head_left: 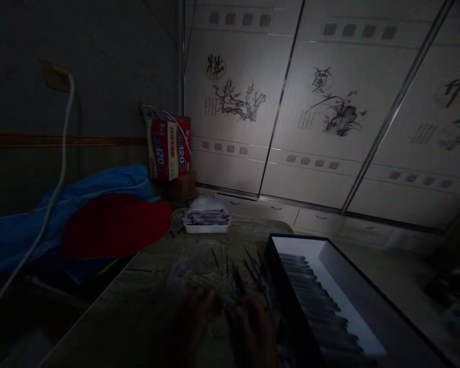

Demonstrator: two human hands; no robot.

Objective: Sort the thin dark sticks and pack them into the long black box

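Note:
The scene is very dark. My left hand (pixel 199 312) is closed, its fingertips pinching a slender clear sleeve (pixel 220 295) that slants toward my right hand (pixel 255 327). That right hand is curled beside it, near the sleeve's other end; what its fingers hold is too dark to make out. Just beyond both hands, several thin dark pointed sticks (pixel 237 278) lie on the table. Loose clear plastic wrappers (pixel 180 273) are heaped left of them. To the right, a long black-rimmed box (pixel 352 296) with a white inside holds a row of slender wrapped pieces (pixel 310 291).
A white tray (pixel 207 229) of slender wrapped pieces stands at the back of the table (pixel 138 301). Red and blue cloth (pixel 117 225) lies left, crossed by a white cable (pixel 63 153). A red carton (pixel 168 148) stands in the corner beside sliding wardrobe doors (pixel 237 168).

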